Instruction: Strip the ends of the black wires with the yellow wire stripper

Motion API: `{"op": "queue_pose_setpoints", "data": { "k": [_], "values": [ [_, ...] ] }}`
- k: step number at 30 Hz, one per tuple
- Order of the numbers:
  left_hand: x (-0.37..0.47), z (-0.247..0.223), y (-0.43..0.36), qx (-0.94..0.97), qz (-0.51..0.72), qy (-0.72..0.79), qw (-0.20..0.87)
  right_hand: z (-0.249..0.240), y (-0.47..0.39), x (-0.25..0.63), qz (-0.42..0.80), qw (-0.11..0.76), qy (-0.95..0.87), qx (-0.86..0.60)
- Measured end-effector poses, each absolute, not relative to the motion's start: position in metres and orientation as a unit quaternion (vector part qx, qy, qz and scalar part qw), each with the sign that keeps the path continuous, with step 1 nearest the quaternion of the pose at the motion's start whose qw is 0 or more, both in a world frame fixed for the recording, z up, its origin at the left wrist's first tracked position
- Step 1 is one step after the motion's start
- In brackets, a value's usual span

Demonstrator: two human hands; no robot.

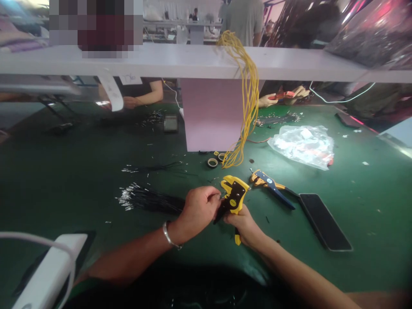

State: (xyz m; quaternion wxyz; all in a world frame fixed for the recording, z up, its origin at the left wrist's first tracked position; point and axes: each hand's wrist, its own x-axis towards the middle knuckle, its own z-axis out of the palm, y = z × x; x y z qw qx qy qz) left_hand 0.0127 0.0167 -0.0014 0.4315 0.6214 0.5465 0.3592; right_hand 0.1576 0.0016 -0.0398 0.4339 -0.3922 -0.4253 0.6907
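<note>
My right hand (245, 223) clamps the yellow-and-black, plier-shaped wire stripper (237, 192) low, presumably for leverage; my left hand (200, 207) pinches beside it, on what I cannot tell.

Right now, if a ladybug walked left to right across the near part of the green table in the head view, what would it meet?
White box-shaped device → bundle of black wires → left hand → yellow-and-black wire stripper → blue-and-orange wire stripper → smartphone.
</note>
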Motion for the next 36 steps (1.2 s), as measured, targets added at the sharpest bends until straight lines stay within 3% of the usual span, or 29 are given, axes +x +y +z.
{"op": "queue_pose_setpoints", "data": {
  "k": [21,36],
  "values": [
    [0.017,-0.004,0.011,0.726,0.282,0.549,0.304,-0.059,0.002,0.161,0.629,0.423,-0.463,-0.459],
    [0.019,-0.002,0.009,0.747,0.266,0.542,0.278,-0.061,0.002,0.162,0.587,0.413,-0.493,-0.492]
  ]
}}
